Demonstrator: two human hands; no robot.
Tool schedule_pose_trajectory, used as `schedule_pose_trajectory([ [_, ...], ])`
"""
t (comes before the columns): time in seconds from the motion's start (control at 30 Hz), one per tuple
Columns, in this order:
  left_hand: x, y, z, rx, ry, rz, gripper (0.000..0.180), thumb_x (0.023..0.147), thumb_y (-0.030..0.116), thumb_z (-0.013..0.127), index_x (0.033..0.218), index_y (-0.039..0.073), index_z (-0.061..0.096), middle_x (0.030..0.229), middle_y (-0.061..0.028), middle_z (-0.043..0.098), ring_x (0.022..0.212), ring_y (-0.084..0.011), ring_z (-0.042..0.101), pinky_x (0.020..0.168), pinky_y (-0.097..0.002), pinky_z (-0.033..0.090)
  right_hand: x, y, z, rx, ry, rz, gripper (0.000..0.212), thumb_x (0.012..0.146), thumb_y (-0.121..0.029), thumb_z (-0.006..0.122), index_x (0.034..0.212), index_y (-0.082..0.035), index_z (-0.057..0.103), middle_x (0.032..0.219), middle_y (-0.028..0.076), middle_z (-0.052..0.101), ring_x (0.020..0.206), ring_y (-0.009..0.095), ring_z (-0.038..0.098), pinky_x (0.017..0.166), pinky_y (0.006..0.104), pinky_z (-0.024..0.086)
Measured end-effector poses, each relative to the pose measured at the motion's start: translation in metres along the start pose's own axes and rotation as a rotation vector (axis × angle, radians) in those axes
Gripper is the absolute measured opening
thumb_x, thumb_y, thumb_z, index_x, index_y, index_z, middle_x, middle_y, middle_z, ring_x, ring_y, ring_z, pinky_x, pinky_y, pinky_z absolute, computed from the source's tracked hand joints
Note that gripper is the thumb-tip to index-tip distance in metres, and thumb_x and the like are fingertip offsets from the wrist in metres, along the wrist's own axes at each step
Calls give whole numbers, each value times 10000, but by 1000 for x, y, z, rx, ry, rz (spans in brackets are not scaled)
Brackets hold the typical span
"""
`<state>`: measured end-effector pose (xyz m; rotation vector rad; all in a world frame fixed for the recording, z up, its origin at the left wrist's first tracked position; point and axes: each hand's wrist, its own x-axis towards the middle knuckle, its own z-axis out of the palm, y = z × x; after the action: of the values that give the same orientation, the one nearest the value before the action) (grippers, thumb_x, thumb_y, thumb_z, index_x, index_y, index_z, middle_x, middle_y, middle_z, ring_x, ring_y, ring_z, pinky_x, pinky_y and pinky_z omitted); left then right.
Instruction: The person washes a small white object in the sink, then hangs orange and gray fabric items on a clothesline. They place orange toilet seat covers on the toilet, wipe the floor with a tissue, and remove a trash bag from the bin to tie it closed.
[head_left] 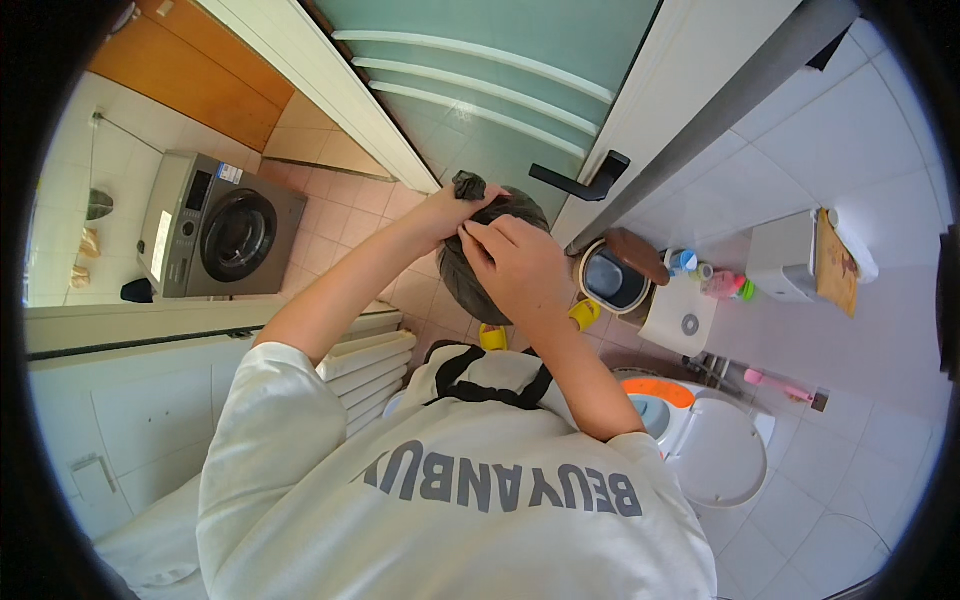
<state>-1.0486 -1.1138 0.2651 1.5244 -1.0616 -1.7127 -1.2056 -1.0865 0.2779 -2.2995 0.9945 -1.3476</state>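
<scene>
A dark grey plastic bag hangs in front of me, full and rounded below, its upper part gathered between my hands. My left hand is closed round the gathered neck, and a crumpled tuft of the bag sticks out beyond it. Close beside it, my right hand pinches the plastic with thumb and fingers. Part of the bag lies hidden behind the right hand. What the bag contains cannot be seen.
A frosted-glass door with a black handle stands ahead. To the right are a bin with its brown lid raised, several bottles and a toilet. A radiator and a washing machine are at left.
</scene>
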Motion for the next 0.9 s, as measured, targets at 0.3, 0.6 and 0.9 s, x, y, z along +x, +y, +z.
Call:
schedule_pose_trajectory([
  [0.3, -45, 5, 14, 678, 115, 587, 359, 860, 1, 495, 1215, 51, 468, 949, -201, 614, 863, -303, 607, 703, -363, 484, -5, 19, -8, 339, -268, 445, 202, 634, -119, 750, 790, -74, 630, 837, 74, 506, 695, 229, 555, 603, 325, 453],
  [0.6, -79, 39, 9, 1040, 160, 587, 456, 731, -54, 538, 1158, 55, 425, 892, -193, 618, 831, -394, 581, 703, -446, 449, 18, 24, 10, 659, -300, 344, 494, 599, -42, 775, 914, -67, 395, 924, 122, 561, 836, 297, 587, 725, 332, 488],
  [0.9, -86, 28, 0, 679, 377, 542, 340, 778, -49, 498, 1093, 57, 427, 796, -215, 569, 782, -398, 570, 662, -431, 440, 25, -1, 9, 333, -137, 7, 392, 598, -150, 813, 933, -79, 622, 1039, 66, 599, 1046, 258, 543, 901, 399, 414],
])
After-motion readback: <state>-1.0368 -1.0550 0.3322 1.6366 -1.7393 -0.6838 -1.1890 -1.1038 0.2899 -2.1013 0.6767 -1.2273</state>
